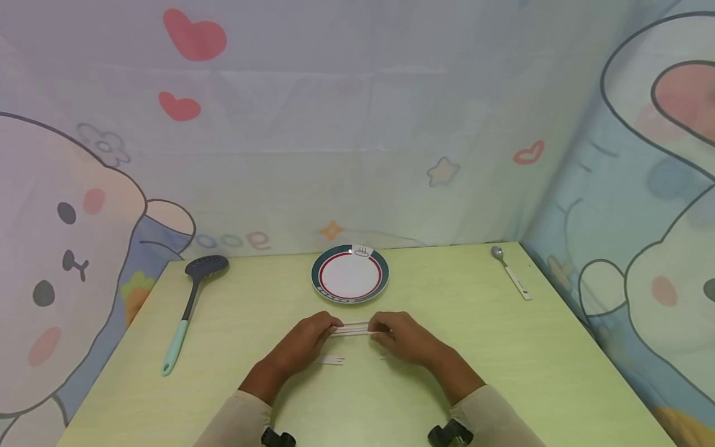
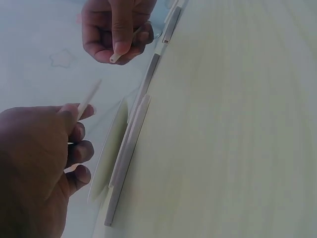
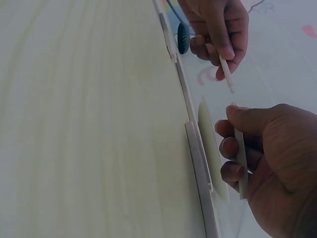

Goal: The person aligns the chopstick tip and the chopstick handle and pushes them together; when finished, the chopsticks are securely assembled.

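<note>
My left hand [image 1: 301, 341] and right hand [image 1: 404, 337] face each other near the table's middle, just in front of a round plate with a dark green rim [image 1: 320, 280]. Between thumb and fingers, the left hand pinches a thin white stick [image 2: 89, 99]. A similar pale stick [image 3: 241, 161] is gripped by the right hand, running along its curled fingers. In both wrist views a gap separates the held sticks' ends. More white sticks [image 2: 131, 144] lie on the table below, some side by side; the hands partly hide them in the head view.
At the left lies a black slotted ladle [image 1: 181, 335] with a mint handle. A small metal spoon [image 1: 514, 278] with a white handle lies at the back right. Printed cloth [image 1: 357, 124] hangs behind the yellow-green table [image 1: 530, 372] and at its sides.
</note>
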A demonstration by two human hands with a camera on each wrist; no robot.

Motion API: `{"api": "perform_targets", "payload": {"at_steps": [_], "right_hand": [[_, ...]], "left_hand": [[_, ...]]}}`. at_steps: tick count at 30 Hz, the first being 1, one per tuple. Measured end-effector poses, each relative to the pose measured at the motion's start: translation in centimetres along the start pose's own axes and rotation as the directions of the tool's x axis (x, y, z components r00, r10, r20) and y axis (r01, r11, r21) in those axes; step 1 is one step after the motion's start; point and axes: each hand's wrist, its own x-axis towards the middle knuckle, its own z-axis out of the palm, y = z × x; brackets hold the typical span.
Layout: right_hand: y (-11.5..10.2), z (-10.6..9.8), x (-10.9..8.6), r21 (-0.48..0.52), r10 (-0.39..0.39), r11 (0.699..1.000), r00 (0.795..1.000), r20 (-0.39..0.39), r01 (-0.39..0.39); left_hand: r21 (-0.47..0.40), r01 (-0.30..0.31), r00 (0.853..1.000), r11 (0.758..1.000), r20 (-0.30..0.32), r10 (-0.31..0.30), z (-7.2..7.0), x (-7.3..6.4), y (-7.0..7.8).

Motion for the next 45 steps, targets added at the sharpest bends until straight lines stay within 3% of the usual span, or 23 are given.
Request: {"api": "perform_targets", "payload": {"at_steps": [4, 12, 21, 34, 39, 45], "right_hand": [[0.0, 0.0, 0.2, -0.010, -0.004, 1.000, 0.999, -0.035, 0.004], [-0.1, 0.1, 0.3, -0.020, -0.013, 1.000, 0.997, -0.075, 0.011], [-0.3, 0.3, 0.3, -0.027, -0.006, 1.000, 0.999, -0.053, 0.005], [-0.5, 0.4, 0.4, -0.010, -0.024, 1.000, 0.998, -0.064, 0.024], [-0.5, 0.4, 0.5, -0.007, -0.051, 0.999, 0.996, -0.071, 0.051], [-0.9, 0.5, 0.8, 0.044, -0.052, 0.997, 0.994, -0.098, 0.057]], "left_hand": [[-0.032, -0.049, 0.999, 0.998, -0.016, 0.048, 0.0, 0.1, 0.0], [-0.043, -0.091, 0.996, 0.995, -0.028, 0.090, 0.4, 0.4, 0.4], [-0.039, -0.054, 0.998, 0.998, 0.006, 0.055, 0.6, 0.4, 0.5], [-0.068, -0.062, 0.998, 0.996, -0.022, 0.061, 0.9, 0.3, 0.6], [-0.058, -0.096, 0.992, 0.994, -0.093, 0.090, 1.4, 0.2, 1.0], [-0.018, -0.150, 0.967, 0.989, -0.211, 0.143, 2.2, 0.3, 1.7]]}}
